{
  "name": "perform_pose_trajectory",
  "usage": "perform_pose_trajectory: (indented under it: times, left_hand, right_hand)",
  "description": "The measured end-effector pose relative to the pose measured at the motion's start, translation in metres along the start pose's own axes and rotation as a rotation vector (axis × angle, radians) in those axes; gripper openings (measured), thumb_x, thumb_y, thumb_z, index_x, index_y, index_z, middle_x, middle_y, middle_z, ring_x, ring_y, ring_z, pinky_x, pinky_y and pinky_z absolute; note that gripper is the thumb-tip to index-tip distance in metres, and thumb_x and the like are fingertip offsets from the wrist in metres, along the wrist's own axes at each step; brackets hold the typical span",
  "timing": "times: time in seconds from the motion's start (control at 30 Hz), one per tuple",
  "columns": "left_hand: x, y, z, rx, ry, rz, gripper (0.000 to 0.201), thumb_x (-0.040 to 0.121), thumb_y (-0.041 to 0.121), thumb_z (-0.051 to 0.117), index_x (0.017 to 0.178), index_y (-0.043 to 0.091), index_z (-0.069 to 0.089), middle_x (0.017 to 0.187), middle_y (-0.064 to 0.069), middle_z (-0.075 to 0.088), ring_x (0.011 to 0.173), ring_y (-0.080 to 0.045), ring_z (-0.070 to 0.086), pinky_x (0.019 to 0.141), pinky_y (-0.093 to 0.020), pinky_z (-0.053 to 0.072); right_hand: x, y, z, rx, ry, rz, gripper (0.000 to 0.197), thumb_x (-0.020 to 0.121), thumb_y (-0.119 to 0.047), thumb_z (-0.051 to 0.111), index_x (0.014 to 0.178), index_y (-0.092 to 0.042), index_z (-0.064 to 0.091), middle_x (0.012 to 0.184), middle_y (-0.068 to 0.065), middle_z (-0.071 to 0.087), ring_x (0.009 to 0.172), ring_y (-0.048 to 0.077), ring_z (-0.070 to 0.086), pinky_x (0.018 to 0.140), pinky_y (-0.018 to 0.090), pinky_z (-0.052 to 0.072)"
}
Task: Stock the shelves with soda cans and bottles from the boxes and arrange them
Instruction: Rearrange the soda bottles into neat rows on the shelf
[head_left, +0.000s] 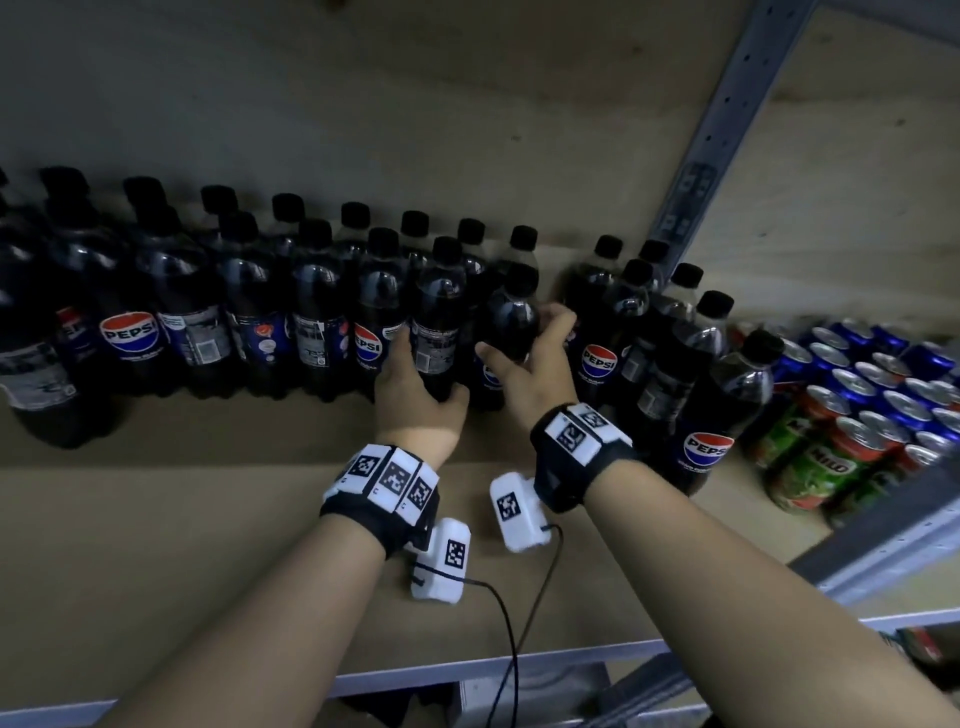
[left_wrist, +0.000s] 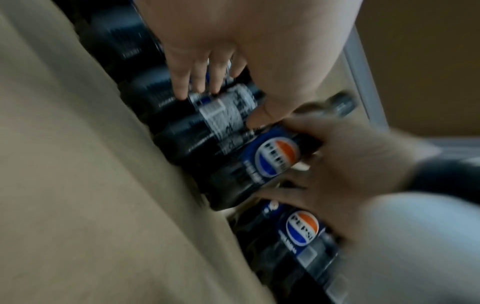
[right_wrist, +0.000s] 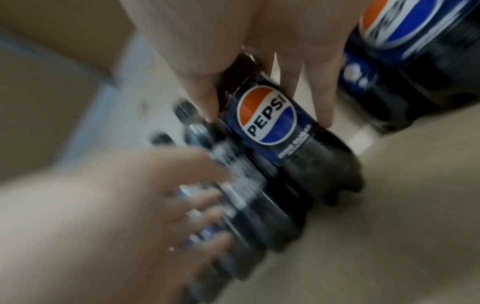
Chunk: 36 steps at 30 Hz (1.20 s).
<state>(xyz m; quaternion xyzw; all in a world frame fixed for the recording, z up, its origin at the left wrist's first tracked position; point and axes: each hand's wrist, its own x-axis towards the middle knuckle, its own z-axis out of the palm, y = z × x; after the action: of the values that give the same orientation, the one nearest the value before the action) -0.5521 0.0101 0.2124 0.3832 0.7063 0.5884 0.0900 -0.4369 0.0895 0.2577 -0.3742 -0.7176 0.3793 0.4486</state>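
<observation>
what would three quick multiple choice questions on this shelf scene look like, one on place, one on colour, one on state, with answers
1. Where do the cans stand relative to the Pepsi bottles?
A. to their right
B. to their left
C. on the shelf above

2. What colour are the bottle caps?
A. red
B. black
C. white

3. What is the right hand doing?
A. resting flat on the shelf board
B. hanging idle
C. gripping a Pepsi bottle

Answers:
1 A, the head view shows the cans past the last bottles on the right.
2 B, every visible cap in the rows is black.
3 C, thumb and fingers curl round the bottle, while the left hand grips the neighbouring bottle.
</observation>
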Motion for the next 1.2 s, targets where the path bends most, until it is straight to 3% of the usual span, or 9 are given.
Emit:
perform_pose_trajectory:
  times: [0.13,0.23,0.3,0.4,0.53,0.6,0.87,1.07,1.2]
  left_hand:
    - [0.004,0.004,0.015,0.034,0.033,-0.018,0.09,0.08,0.02,0.078,0.155,0.008,0.029,0.154,-0.012,0.039,0.143,-0.025,0.035,0.111,-0.021,0.024]
    - [0.007,0.007,0.023,0.087,0.067,-0.012,0.088,0.081,0.018,0.077,0.154,0.008,0.029,0.153,-0.015,0.036,0.139,-0.025,0.035,0.101,-0.011,0.021]
    - [0.011,0.006,0.024,0.12,0.088,0.001,0.086,0.082,0.02,0.077,0.154,0.007,0.032,0.149,-0.019,0.037,0.134,-0.03,0.041,0.107,-0.022,0.032]
    - [0.017,0.008,0.024,0.254,0.088,-0.001,0.067,0.085,0.029,0.076,0.141,0.005,0.05,0.137,-0.023,0.046,0.123,-0.036,0.051,0.097,-0.035,0.045]
    - [0.02,0.013,0.024,0.424,-0.016,0.045,0.047,0.091,0.033,0.072,0.119,0.001,0.055,0.118,-0.025,0.06,0.105,-0.04,0.059,0.076,-0.042,0.046]
    - [0.022,0.013,0.024,0.503,-0.053,0.074,0.035,0.093,0.027,0.069,0.11,0.0,0.054,0.106,-0.024,0.064,0.097,-0.04,0.062,0.069,-0.039,0.041]
    - [0.035,0.008,0.014,0.614,-0.185,0.108,0.027,0.092,0.018,0.069,0.119,0.011,0.071,0.117,-0.014,0.07,0.108,-0.032,0.065,0.089,-0.039,0.052]
    - [0.031,0.012,0.015,0.64,-0.225,0.14,0.029,0.088,0.015,0.074,0.117,0.011,0.073,0.116,-0.013,0.07,0.108,-0.03,0.064,0.089,-0.038,0.05]
    - [0.031,0.013,0.016,0.666,-0.23,0.145,0.03,0.089,0.014,0.073,0.118,0.014,0.072,0.117,-0.012,0.067,0.109,-0.032,0.061,0.089,-0.04,0.05]
  right_hand:
    - [-0.026,-0.016,-0.029,0.103,0.043,0.013,0.063,0.085,-0.005,0.08,0.121,-0.015,0.029,0.115,0.001,0.058,0.096,-0.001,0.063,0.079,0.016,0.051]
    - [-0.05,-0.019,-0.056,0.134,0.045,0.029,0.062,0.084,-0.009,0.082,0.122,-0.013,0.033,0.113,0.001,0.061,0.097,0.002,0.064,0.083,0.018,0.051]
    - [-0.064,-0.017,-0.071,0.118,0.025,0.044,0.062,0.083,-0.012,0.083,0.123,-0.015,0.035,0.108,-0.005,0.064,0.096,-0.001,0.066,0.086,0.021,0.052]
    - [-0.077,-0.013,-0.09,0.127,0.01,0.087,0.066,0.079,-0.019,0.085,0.123,-0.02,0.036,0.109,-0.008,0.067,0.102,0.001,0.067,0.097,0.032,0.054]
    - [-0.085,-0.009,-0.109,0.154,0.012,0.124,0.065,0.082,-0.015,0.084,0.125,-0.019,0.036,0.111,-0.008,0.067,0.102,0.0,0.067,0.102,0.036,0.053]
    - [-0.089,-0.006,-0.115,0.165,0.007,0.135,0.064,0.082,-0.014,0.084,0.125,-0.018,0.036,0.113,-0.006,0.067,0.104,0.001,0.066,0.102,0.037,0.052]
    - [-0.098,-0.002,-0.127,0.194,-0.003,0.127,0.061,0.082,-0.01,0.083,0.122,-0.017,0.038,0.111,-0.005,0.068,0.103,0.002,0.067,0.099,0.036,0.053]
    - [-0.094,-0.002,-0.126,0.225,0.011,0.149,0.062,0.081,-0.01,0.084,0.121,-0.017,0.038,0.111,-0.002,0.068,0.103,0.005,0.067,0.102,0.043,0.053]
    - [-0.094,0.002,-0.122,0.215,0.014,0.153,0.062,0.078,-0.015,0.086,0.116,-0.026,0.038,0.11,-0.002,0.07,0.105,0.01,0.068,0.102,0.048,0.052]
